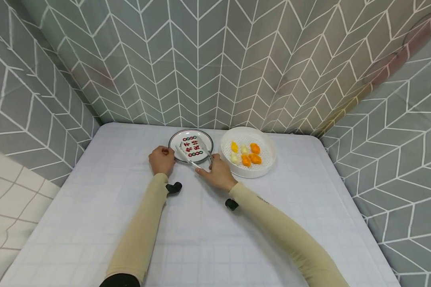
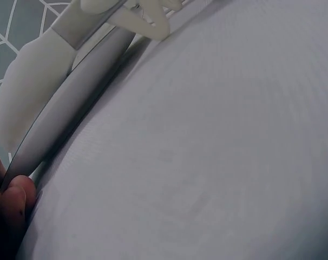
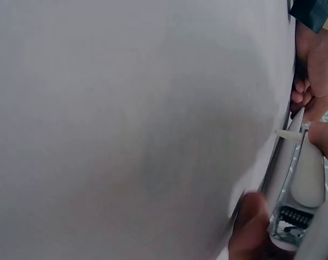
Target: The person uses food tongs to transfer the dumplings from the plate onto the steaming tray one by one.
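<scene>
A round white plate (image 1: 182, 138) with a dark rim line and red lettering lies on the table. At its left edge, my left hand (image 1: 162, 160) pinches the rim, the fingertips (image 2: 24, 190) on it in the left wrist view. My right hand (image 1: 220, 173) holds a pair of tongs (image 1: 192, 162) with broad white tips and metal arms. The tongs are spread, their tips (image 2: 31, 86) over the plate with nothing visible between them. In the right wrist view a tong tip (image 3: 309, 173) shows beside the thumb and fingers.
Just right of the plate stands a round white basket (image 1: 267, 163) with a perforated bottom. Inside lie several small orange, yellow and pale pieces (image 1: 254, 158). White cloth covers the table (image 1: 186, 239). Grey chevron-patterned curtains (image 1: 208, 71) hang behind and at both sides.
</scene>
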A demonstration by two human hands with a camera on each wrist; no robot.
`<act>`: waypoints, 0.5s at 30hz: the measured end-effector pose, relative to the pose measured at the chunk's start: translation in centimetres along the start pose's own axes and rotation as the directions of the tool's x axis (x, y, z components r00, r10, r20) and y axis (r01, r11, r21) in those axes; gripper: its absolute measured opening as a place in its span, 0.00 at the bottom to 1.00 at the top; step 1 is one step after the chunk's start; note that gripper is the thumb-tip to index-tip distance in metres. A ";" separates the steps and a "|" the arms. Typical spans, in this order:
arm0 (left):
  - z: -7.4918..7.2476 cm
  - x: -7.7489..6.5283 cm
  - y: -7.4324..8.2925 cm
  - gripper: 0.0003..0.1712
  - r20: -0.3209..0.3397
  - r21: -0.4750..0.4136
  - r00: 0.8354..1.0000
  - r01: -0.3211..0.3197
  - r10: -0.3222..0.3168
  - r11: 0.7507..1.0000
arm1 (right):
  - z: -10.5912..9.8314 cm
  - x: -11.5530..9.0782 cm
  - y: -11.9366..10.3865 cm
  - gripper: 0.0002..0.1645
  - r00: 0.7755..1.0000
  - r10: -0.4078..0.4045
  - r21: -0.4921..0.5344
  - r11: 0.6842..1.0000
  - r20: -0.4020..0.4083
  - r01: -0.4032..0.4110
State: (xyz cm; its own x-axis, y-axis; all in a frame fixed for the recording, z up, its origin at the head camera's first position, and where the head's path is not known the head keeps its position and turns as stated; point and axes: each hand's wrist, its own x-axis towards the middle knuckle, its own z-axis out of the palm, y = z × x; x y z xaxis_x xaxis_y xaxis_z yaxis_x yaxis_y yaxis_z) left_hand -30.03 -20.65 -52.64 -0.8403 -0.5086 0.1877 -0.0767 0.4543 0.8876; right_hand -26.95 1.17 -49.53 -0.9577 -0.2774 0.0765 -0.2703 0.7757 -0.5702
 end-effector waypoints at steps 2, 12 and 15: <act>0.1 0.0 0.1 0.12 -0.013 0.003 1.000 -0.004 0.004 1.000 | 0.0 0.0 -0.2 0.48 1.000 -0.004 -0.063 0.998 -0.024 0.003; 0.3 0.0 0.1 0.13 -0.016 0.009 1.000 -0.015 0.015 1.000 | 0.4 -0.8 -0.5 0.50 0.997 -0.040 -0.388 0.922 -0.070 0.010; 0.3 0.0 -0.1 0.13 -0.010 0.008 1.000 -0.003 0.003 1.000 | 0.2 -1.0 -0.4 0.50 0.998 -0.039 -0.398 0.917 -0.055 0.014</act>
State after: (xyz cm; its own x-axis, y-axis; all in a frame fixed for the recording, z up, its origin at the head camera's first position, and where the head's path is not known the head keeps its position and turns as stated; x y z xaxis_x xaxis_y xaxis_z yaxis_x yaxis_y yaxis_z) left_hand -30.20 -20.44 -52.86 -0.8352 -0.5146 0.1941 -0.0788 0.4613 0.8838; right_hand -25.85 0.98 -49.57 -0.9503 -0.2762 0.1434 -0.3009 0.9331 -0.1970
